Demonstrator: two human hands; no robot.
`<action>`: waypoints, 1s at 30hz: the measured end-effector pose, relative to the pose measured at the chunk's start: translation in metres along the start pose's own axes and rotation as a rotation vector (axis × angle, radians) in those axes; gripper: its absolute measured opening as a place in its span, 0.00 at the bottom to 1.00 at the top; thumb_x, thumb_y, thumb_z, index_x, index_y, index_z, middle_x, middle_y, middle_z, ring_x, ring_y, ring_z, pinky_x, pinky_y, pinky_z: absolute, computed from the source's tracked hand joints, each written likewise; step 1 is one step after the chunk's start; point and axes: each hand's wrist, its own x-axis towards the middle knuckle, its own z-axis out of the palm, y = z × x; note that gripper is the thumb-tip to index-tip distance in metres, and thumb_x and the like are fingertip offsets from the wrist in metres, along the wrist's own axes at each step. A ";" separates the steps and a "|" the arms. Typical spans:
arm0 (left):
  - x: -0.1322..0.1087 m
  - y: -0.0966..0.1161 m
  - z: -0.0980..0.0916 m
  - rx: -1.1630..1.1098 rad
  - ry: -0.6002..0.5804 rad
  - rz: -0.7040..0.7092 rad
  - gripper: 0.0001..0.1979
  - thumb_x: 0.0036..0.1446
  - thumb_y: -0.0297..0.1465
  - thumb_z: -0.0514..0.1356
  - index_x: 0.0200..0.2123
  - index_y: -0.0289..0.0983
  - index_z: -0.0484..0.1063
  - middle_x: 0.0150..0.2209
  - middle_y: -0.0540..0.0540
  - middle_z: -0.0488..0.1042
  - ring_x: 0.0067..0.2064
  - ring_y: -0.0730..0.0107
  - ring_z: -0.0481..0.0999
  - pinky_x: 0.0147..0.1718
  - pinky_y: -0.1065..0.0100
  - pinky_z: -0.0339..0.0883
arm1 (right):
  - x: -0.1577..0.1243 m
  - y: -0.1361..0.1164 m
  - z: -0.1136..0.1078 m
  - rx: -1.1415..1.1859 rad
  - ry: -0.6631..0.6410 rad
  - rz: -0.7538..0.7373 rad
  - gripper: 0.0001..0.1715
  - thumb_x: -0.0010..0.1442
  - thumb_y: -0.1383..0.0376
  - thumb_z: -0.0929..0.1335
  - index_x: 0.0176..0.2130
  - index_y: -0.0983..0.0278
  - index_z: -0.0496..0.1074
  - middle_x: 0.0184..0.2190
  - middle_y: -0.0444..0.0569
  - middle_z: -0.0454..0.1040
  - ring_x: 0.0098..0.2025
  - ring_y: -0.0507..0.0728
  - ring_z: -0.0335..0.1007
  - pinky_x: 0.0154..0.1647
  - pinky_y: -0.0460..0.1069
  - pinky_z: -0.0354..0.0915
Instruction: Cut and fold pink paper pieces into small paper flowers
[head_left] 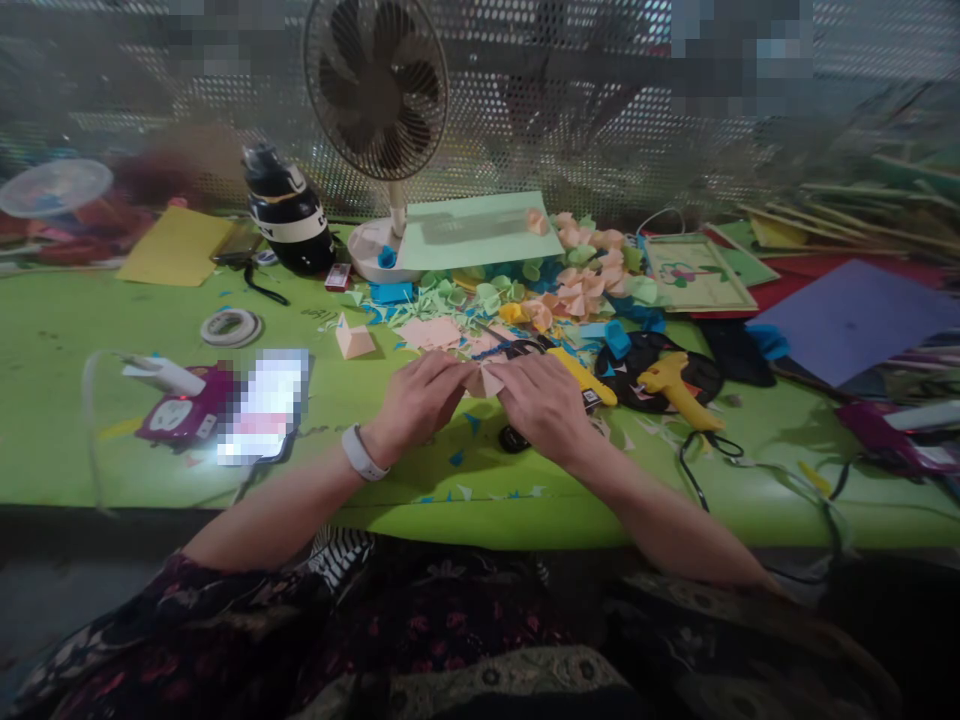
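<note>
Between my two hands is a small piece of pale peach paper (489,382), pinched from both sides above the green table. My left hand (424,398), with a white band at the wrist, grips its left side. My right hand (546,402) holds its right side, and the fingertips hide part of it. Just beyond the hands lie peach paper pieces (429,333) and scissors (517,347), partly covered. A yellow tool handle (585,376) sticks out past my right hand. To the left stands a folded peach paper piece (352,338).
Paper petals and scraps (581,285) are heaped ahead. A yellow glue gun (682,388) rests on a black plate at right, its cord trailing forward. A phone (264,405), a tape roll (231,327) and a purple power strip (187,410) lie left. A fan (376,90) stands behind.
</note>
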 end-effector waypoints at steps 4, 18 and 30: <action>-0.001 0.009 0.002 -0.044 -0.026 -0.053 0.13 0.68 0.27 0.52 0.53 0.34 0.70 0.39 0.42 0.75 0.38 0.66 0.75 0.37 0.64 0.72 | 0.001 -0.001 0.001 0.037 0.041 0.062 0.14 0.69 0.69 0.62 0.44 0.63 0.76 0.34 0.52 0.80 0.36 0.58 0.72 0.39 0.53 0.64; -0.008 0.034 0.007 0.067 -0.067 -0.220 0.31 0.67 0.29 0.52 0.71 0.37 0.49 0.62 0.31 0.65 0.64 0.47 0.64 0.58 0.47 0.63 | -0.004 -0.018 -0.003 0.629 -0.136 0.257 0.39 0.61 0.73 0.61 0.70 0.64 0.57 0.62 0.58 0.70 0.63 0.63 0.68 0.62 0.59 0.67; -0.022 0.049 0.017 0.022 -0.181 -0.209 0.46 0.56 0.21 0.50 0.71 0.26 0.25 0.73 0.27 0.30 0.74 0.46 0.32 0.68 0.39 0.45 | -0.005 -0.022 -0.028 0.955 -0.446 0.163 0.56 0.57 0.68 0.66 0.74 0.66 0.34 0.74 0.57 0.39 0.75 0.64 0.35 0.72 0.64 0.48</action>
